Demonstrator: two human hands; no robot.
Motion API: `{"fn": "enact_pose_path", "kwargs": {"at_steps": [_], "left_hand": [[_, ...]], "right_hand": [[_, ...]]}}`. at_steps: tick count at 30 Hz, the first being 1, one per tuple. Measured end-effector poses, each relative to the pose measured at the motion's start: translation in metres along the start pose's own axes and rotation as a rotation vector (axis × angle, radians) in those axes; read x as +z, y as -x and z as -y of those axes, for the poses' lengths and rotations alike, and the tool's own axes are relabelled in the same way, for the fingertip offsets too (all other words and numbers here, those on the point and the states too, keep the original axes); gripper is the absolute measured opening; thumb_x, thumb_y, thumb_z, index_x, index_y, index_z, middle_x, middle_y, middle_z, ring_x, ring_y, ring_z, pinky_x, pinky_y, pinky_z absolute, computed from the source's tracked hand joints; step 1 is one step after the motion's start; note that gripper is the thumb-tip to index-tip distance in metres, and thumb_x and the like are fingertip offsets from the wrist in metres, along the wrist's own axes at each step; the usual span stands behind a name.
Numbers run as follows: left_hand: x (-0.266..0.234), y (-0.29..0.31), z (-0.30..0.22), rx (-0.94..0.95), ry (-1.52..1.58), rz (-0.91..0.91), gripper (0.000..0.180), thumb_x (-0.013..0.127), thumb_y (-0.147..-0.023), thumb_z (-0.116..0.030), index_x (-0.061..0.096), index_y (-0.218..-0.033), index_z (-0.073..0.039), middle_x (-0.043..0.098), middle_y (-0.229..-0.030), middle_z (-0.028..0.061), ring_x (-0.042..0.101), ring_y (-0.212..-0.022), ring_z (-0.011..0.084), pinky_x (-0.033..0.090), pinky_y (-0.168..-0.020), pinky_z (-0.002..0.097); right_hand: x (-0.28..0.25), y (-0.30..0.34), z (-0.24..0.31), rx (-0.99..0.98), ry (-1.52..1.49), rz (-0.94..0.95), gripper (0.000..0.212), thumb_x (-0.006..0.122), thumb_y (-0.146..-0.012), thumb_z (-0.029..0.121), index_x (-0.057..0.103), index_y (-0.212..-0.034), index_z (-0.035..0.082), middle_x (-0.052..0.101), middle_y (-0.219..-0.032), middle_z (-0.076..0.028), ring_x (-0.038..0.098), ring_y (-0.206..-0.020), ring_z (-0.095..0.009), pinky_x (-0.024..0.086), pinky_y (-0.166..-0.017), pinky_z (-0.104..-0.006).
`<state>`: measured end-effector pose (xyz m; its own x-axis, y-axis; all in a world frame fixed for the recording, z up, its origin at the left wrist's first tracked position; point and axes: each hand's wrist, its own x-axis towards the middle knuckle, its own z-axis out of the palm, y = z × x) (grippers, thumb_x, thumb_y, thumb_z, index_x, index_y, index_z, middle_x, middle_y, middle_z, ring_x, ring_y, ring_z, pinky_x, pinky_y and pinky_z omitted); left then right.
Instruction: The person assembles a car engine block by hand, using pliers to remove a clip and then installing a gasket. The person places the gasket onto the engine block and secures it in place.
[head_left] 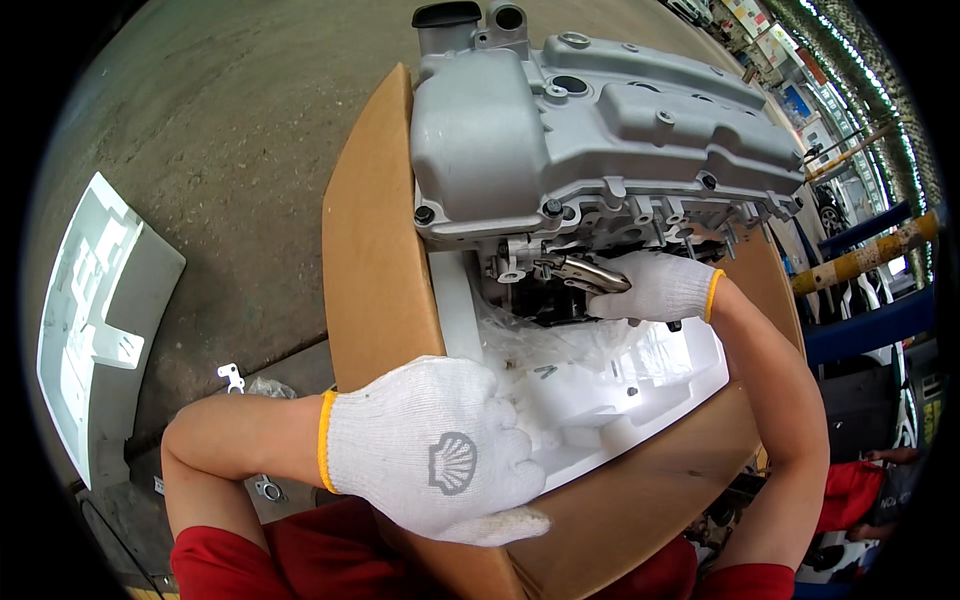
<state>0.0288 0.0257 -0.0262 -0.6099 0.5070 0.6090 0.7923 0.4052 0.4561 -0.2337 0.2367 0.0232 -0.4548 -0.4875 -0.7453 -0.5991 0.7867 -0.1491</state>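
A silver-grey engine [600,140] stands in an open cardboard box. My right hand [665,285], in a white knitted glove with a yellow cuff, is closed around shiny metal pliers [590,273], apparently the locking kind. Their jaws reach toward the small fittings under the engine's cover; what they grip is too small to tell. My left hand [430,450], gloved the same way, lies back up over the box's near left edge. Its fingers are stretched out and the thumb sticks out, with nothing seen in them.
Brown cardboard walls [375,240] rise around the engine. White foam packing [660,380] and clear plastic film [550,335] lie below it. Another white foam piece [150,270] stands on the floor at left, near metal brackets [231,377]. A yellow-and-black bar [870,255] is at right, with a person in red [845,495] beyond.
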Motion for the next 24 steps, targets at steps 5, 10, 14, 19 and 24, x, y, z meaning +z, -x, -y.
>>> {"fn": "enact_pose_path", "kwargs": {"at_steps": [5,10,14,19,24], "left_hand": [[0.002,0.002,0.000,-0.024,0.034,-0.010,0.051,0.083,-0.099,-0.051,0.055,-0.068,-0.020,0.047,-0.064,0.0023,0.054,-0.056,0.0285,0.041,-0.051,0.0414],[-0.002,0.000,0.001,-0.010,-0.002,0.009,0.050,0.081,-0.100,-0.053,0.057,-0.068,-0.021,0.048,-0.064,0.0019,0.054,-0.055,0.0277,0.041,-0.052,0.0412],[0.000,0.000,0.000,0.007,-0.035,-0.004,0.046,0.082,-0.099,-0.054,0.063,-0.071,-0.022,0.049,-0.064,0.0002,0.055,-0.055,0.0258,0.041,-0.051,0.0404],[-0.007,-0.002,-0.002,-0.002,-0.054,0.060,0.042,0.083,-0.098,-0.055,0.068,-0.077,-0.022,0.053,-0.065,-0.0011,0.057,-0.056,0.0239,0.042,-0.052,0.0397],[-0.002,-0.001,-0.001,0.017,-0.048,0.047,0.038,0.081,-0.098,-0.054,0.070,-0.081,-0.021,0.055,-0.067,-0.0013,0.059,-0.057,0.0233,0.043,-0.052,0.0400]], "right_hand": [[0.023,-0.015,-0.019,-0.088,0.078,-0.213,0.076,0.073,-0.100,0.072,0.081,-0.128,0.003,0.082,-0.115,-0.028,0.078,-0.108,-0.046,0.060,-0.100,-0.0511],[0.064,-0.035,-0.016,-0.084,-0.123,-0.394,0.058,0.090,-0.094,0.056,0.086,-0.116,0.003,0.084,-0.102,-0.019,0.079,-0.094,-0.032,0.061,-0.094,-0.0433],[0.077,-0.048,-0.026,-0.124,-0.307,-0.364,0.055,0.092,-0.096,0.048,0.084,-0.119,-0.002,0.084,-0.099,-0.013,0.074,-0.090,-0.019,0.060,-0.092,-0.0383],[0.056,-0.032,-0.016,-0.081,-0.410,-0.158,0.061,0.084,-0.104,0.053,0.078,-0.125,-0.005,0.081,-0.100,-0.010,0.073,-0.082,-0.017,0.063,-0.082,-0.0359],[0.029,-0.020,-0.023,-0.092,-0.171,-0.090,0.068,0.069,-0.108,0.064,0.076,-0.128,-0.001,0.081,-0.102,-0.014,0.079,-0.084,-0.023,0.064,-0.083,-0.0403]]}}
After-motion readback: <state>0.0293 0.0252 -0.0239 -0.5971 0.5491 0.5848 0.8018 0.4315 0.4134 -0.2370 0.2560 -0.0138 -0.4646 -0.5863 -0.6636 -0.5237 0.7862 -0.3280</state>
